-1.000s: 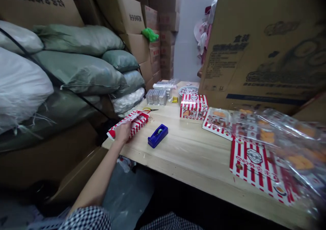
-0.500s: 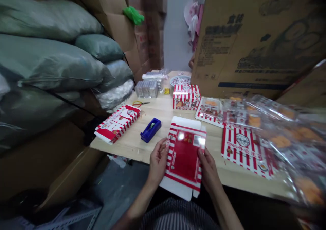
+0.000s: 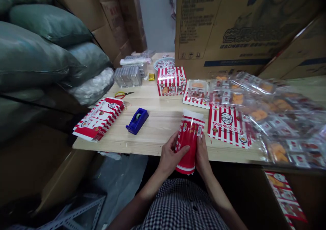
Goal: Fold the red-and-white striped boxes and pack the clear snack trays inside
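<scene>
Between my two hands a red and white striped cardboard box (image 3: 187, 152) is held over the front edge of the table, its walls bowed into a rounded tube. My left hand (image 3: 171, 156) grips its left side, thumb pressed on the red face. Against the right side, my right hand (image 3: 201, 152) is closed, its fingers partly hidden behind the card. White flaps show at the box's top end. To the left lies a blue tape dispenser (image 3: 137, 121). Right of my hands rest flat striped boxes (image 3: 225, 126).
A stack of folded striped cartons (image 3: 100, 118) and scissors (image 3: 123, 94) lie at left. An assembled striped box (image 3: 171, 81) stands at the back, near clear plastic cases (image 3: 127, 76) and a bowl (image 3: 164, 63). Clear packets (image 3: 277, 118) are heaped at right. Large cartons (image 3: 216, 29) rise behind.
The box has gone from a flat panel to a bowed, rounded shape in my hands. My left thumb now lies across its red face. The view has shifted right and downward.
</scene>
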`<action>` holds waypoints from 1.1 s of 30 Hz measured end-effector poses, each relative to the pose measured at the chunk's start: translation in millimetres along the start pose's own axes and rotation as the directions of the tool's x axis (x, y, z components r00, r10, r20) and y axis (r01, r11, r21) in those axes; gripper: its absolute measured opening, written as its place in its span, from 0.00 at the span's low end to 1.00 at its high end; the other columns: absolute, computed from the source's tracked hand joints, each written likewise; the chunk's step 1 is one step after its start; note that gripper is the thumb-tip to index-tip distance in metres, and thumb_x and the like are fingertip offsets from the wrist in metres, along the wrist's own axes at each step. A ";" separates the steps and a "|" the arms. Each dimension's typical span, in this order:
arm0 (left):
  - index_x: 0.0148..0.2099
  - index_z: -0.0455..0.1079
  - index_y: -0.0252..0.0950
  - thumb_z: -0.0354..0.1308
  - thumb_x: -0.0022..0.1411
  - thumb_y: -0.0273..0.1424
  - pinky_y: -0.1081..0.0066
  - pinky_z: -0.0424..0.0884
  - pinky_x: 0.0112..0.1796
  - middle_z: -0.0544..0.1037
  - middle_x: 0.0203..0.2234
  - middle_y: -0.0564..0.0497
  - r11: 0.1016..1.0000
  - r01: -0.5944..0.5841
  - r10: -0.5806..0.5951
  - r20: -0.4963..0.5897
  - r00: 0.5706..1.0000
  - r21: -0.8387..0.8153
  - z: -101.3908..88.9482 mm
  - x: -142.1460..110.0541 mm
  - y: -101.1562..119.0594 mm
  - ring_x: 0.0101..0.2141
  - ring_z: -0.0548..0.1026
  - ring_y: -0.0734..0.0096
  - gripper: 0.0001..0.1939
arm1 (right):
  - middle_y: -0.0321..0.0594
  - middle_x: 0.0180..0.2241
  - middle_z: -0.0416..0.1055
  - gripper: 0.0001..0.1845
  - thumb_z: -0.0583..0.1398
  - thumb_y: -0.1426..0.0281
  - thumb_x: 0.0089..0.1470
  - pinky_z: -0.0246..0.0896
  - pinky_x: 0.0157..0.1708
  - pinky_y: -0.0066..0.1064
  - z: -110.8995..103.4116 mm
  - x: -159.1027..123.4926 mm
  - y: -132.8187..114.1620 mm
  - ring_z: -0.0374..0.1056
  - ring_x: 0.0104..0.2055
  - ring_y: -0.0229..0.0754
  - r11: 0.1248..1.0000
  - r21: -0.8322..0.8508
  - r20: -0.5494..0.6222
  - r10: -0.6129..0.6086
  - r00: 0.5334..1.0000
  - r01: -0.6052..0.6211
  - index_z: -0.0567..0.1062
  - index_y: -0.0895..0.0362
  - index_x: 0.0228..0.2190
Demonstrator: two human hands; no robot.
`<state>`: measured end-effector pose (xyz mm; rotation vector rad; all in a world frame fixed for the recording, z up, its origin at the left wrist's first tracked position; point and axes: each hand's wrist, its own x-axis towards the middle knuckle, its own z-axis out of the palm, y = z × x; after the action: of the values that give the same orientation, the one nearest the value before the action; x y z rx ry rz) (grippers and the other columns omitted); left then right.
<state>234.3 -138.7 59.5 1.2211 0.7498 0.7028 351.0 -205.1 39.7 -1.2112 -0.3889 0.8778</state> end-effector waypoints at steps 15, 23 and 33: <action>0.53 0.74 0.38 0.69 0.58 0.39 0.65 0.78 0.41 0.84 0.43 0.46 0.964 0.209 -0.208 0.024 0.978 -0.164 -38.1 -6.3 -5.4 0.39 0.82 0.61 0.22 | 0.40 0.54 0.77 0.42 0.70 0.59 0.52 0.71 0.54 0.49 -25.8 0.8 -19.8 0.74 0.55 0.52 0.957 0.193 0.196 0.181 0.964 -0.218 0.63 0.43 0.64; 0.59 0.72 0.39 0.70 0.56 0.37 0.65 0.75 0.48 0.82 0.47 0.44 0.984 0.077 -0.090 -0.077 0.993 -0.158 -59.1 17.8 -3.8 0.47 0.80 0.61 0.28 | 0.41 0.52 0.78 0.35 0.70 0.62 0.53 0.71 0.53 0.47 -35.4 -10.8 -3.7 0.76 0.52 0.50 0.936 0.164 0.292 0.256 0.922 -0.311 0.67 0.46 0.61; 0.57 0.74 0.38 0.68 0.58 0.38 0.69 0.75 0.44 0.83 0.44 0.46 0.988 0.098 -0.108 -0.076 0.991 -0.121 -61.9 9.3 -15.1 0.41 0.80 0.66 0.25 | 0.38 0.59 0.72 0.39 0.67 0.62 0.57 0.64 0.59 0.47 -36.9 -13.9 -25.4 0.69 0.60 0.49 0.981 0.046 0.358 0.162 0.920 -0.191 0.60 0.40 0.65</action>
<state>190.2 -100.0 32.8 1.0450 0.8230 0.7052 377.1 -241.7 53.2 -1.0241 -0.5328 1.2639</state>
